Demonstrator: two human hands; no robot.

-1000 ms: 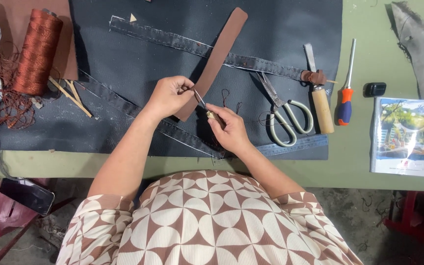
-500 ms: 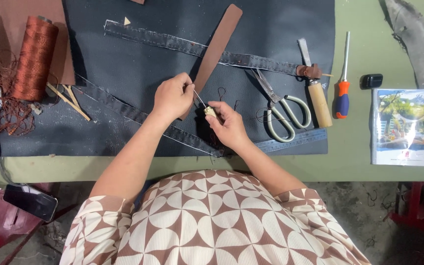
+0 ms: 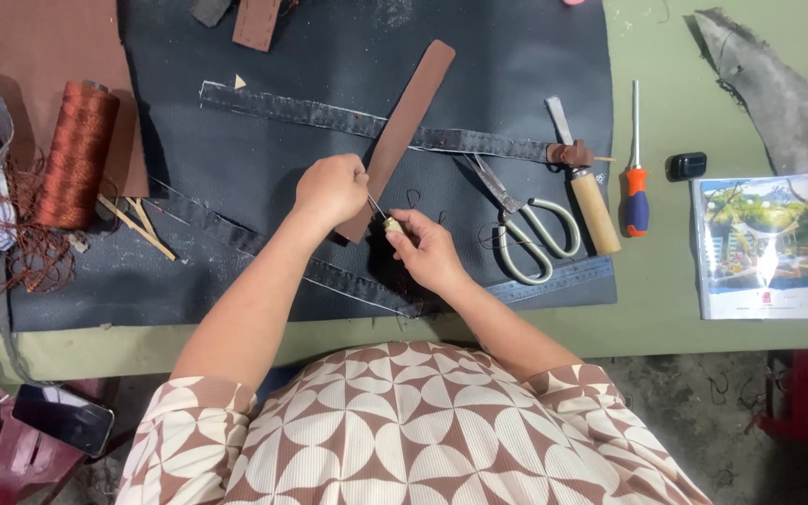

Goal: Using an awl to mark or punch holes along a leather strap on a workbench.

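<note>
A long brown leather strap [image 3: 406, 122] lies slanted on a dark cutting mat [image 3: 273, 159]. My left hand [image 3: 329, 190] pinches the strap's near end. My right hand [image 3: 425, 247] sits just right of it, fingers closed on a small awl [image 3: 383, 219] with a pale handle, its thin metal point aimed at the strap end under my left fingers. Dark thread loops lie on the mat beside my right hand.
Scissors [image 3: 526, 229], a wooden-handled knife [image 3: 584, 187] and a red-and-blue screwdriver [image 3: 636, 178] lie to the right. A booklet [image 3: 764, 248] and a small black box [image 3: 685, 165] sit further right. A rust-coloured thread spool [image 3: 77, 154] stands left; denim strips [image 3: 329, 117] cross the mat; a phone [image 3: 63, 418] lies low left.
Both hands stay together at the strap's near end with the awl; only the camera view has shifted slightly.
</note>
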